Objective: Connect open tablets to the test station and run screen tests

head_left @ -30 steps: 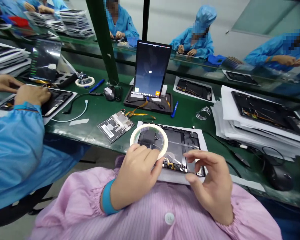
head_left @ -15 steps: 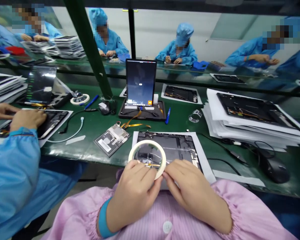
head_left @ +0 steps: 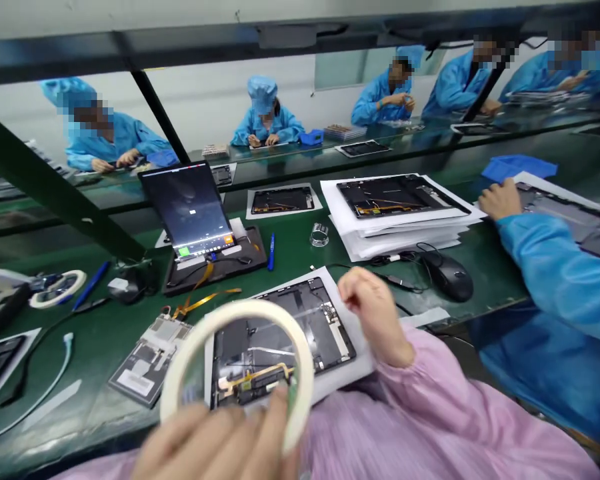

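Left hand (head_left: 225,440) clasps smooth cream tape ring (head_left: 247,309), partly hiding flat black tablet shell (head_left: 325,341). Right hand (head_left: 373,308) beside shell, fingers curled; cannot tell whether pinching. Layered paper stack (head_left: 400,243) beyond shell, rightward.

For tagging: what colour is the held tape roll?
The tape roll is creamy white; head view.

I see my bare left hand (head_left: 220,443) low, fingers bent | bare right hand (head_left: 376,308) up, fingers curled | pink-sleeved right arm (head_left: 453,387) slanted
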Available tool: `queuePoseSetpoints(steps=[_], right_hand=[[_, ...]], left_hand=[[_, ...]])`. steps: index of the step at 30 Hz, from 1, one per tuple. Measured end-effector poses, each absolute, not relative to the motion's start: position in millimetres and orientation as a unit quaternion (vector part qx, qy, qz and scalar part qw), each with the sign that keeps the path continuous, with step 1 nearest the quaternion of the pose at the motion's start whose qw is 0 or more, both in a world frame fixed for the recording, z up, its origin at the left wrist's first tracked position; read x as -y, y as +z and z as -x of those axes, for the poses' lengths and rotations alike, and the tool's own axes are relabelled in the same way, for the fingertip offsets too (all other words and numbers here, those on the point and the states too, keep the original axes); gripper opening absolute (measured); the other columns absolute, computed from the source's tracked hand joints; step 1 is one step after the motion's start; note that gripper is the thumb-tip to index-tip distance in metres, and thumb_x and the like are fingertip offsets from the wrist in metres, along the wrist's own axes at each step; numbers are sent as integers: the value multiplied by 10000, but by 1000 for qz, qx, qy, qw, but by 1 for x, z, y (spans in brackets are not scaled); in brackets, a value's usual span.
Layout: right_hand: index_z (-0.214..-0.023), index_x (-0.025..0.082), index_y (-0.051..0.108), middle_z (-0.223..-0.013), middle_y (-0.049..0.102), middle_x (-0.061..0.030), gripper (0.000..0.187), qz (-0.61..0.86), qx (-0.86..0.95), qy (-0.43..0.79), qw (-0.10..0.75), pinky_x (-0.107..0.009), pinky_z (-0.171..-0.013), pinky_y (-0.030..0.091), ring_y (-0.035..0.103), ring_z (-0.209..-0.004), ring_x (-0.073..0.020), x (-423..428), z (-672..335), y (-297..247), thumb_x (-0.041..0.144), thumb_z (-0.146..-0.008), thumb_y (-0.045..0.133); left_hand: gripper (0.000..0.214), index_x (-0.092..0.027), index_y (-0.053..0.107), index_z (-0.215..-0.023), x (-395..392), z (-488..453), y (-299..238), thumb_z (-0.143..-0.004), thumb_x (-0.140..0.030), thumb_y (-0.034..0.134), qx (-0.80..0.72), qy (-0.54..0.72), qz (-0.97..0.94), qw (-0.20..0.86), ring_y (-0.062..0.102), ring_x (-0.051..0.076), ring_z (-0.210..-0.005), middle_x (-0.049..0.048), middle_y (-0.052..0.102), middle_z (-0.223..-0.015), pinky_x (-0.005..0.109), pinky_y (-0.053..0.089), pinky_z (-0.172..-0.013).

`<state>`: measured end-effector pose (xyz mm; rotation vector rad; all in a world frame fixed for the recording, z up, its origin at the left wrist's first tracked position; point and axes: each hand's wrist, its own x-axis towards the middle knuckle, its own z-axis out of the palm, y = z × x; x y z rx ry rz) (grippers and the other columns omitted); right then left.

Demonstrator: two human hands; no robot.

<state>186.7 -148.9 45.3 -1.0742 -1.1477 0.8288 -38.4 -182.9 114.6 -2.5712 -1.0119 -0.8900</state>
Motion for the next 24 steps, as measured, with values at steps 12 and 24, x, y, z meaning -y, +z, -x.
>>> queuePoseSetpoints(steps=[12,24], right_hand=[[-824,193,574,-743,588,-7,190,475,430,308,703,-181,-446,357,495,-557,-87,181,-236,27,317,-953,510],[-1348,244,489,-697,543,23,403,594,525,286,538,-232,-517,393,461,-556,-103,181,-240,20,347,-959,503]], left_hand=[[259,-137,716,-835,-37,-88,70,-893,-327,549,410,-248,875,-70,568,245,-946,114,639,-937,368,435,-858],[449,-94,532,-1266,19,-33,86,-890,-337,563,355,-102,928,-45,377,298,-1352,182,426,-1437,430,318,-1124]])
